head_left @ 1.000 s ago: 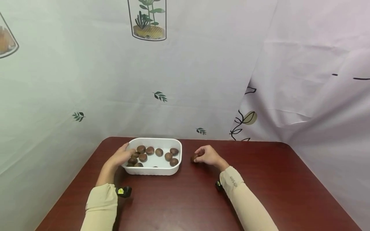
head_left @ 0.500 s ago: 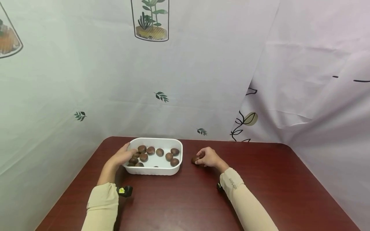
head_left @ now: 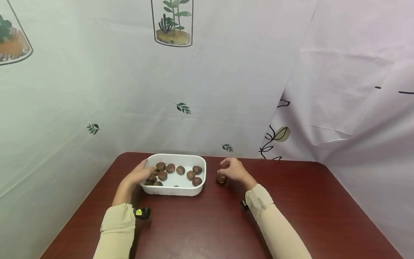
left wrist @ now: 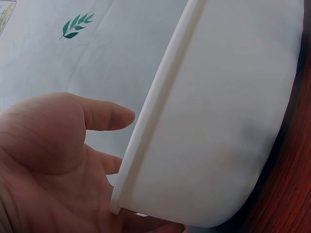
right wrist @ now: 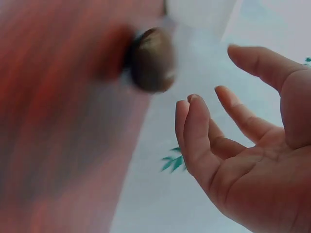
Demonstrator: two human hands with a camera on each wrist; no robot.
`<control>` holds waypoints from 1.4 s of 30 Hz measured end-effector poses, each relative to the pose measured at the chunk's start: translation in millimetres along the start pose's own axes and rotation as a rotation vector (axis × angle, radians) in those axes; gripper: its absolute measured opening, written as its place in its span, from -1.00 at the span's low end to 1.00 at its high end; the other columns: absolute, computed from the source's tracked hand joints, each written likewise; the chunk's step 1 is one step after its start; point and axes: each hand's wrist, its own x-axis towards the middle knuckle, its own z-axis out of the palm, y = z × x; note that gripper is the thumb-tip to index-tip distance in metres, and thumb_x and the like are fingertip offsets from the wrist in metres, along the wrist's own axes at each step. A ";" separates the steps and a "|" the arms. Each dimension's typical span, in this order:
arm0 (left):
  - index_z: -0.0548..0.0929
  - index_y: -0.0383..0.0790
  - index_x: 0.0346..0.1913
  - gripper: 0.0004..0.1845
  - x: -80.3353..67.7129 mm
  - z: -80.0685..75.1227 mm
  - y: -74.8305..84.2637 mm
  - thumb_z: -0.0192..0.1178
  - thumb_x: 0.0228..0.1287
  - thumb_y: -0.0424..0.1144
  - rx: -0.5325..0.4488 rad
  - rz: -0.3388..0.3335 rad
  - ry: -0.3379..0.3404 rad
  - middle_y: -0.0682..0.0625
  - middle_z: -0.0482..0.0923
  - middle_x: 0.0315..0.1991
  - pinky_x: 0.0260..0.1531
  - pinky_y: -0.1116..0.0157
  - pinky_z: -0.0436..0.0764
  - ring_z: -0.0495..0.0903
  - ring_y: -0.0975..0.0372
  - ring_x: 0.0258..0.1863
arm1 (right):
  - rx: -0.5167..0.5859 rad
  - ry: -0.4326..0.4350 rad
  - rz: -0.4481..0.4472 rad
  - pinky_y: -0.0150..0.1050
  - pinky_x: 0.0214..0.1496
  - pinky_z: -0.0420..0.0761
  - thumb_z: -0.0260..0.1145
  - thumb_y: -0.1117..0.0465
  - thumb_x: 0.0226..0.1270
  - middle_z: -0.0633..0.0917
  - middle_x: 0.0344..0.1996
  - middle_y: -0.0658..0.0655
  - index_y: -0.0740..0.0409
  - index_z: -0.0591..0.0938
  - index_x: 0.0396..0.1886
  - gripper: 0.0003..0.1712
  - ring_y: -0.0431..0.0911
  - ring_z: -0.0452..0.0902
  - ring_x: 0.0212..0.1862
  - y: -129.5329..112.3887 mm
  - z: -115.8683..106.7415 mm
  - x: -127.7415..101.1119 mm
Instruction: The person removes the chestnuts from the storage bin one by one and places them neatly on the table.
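Left hand (head_left: 137, 175) is gripping the tray (head_left: 174, 190) at its 9 o'clock rim. Right hand (head_left: 233, 169) is hovering loosely open, empty, above a chestnut (head_left: 221, 178) lying at the tray's 3 o'clock.

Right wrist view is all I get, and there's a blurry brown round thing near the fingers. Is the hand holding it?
Observer: No. In the head view the brown rounded chestnut lies alone on the dark red wooden table, with the right hand just above it, fingers loose.
Operator: Are there more of them?
Observer: Yes, several more brown chestnuts sit inside a white rectangular plastic tray left of that lone one.
Operator: What's the other hand doing?
Observer: The left hand holds the tray's left end; the left wrist view shows its thumb over the rim.
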 end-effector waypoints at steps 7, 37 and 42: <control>-0.05 -0.51 0.50 -0.32 2.2 -0.9 -1.2 -0.12 0.46 -0.28 0.023 0.027 0.005 -0.49 0.13 0.41 0.28 -0.17 0.26 0.22 -0.20 0.34 | 0.070 -0.017 -0.070 -0.06 0.01 0.60 0.39 0.24 0.24 0.75 -0.14 0.20 0.29 0.71 -0.05 -0.69 0.07 0.65 -0.03 -44.9 12.6 3.8; -0.29 -0.50 0.52 -0.18 -1.5 -2.3 3.3 -0.12 0.50 -0.14 0.054 -0.087 -0.005 -0.53 -0.24 0.50 0.36 -0.27 0.00 -0.14 -0.32 0.47 | 0.369 -0.285 0.021 -0.35 -0.37 0.59 0.36 0.30 0.20 0.71 -0.41 0.02 0.33 0.68 0.04 -0.61 -0.14 0.61 -0.46 -119.3 138.7 22.3; -0.29 -0.49 0.53 -0.17 -3.9 -3.4 2.9 -0.11 0.49 -0.13 0.049 -0.096 -0.005 -0.53 -0.23 0.49 0.35 -0.28 0.02 -0.11 -0.33 0.46 | 0.289 -0.227 0.013 -0.36 -0.36 0.57 0.38 0.28 0.15 0.72 -0.31 0.04 0.27 0.73 -0.06 -0.67 -0.19 0.58 -0.39 -119.5 146.0 24.6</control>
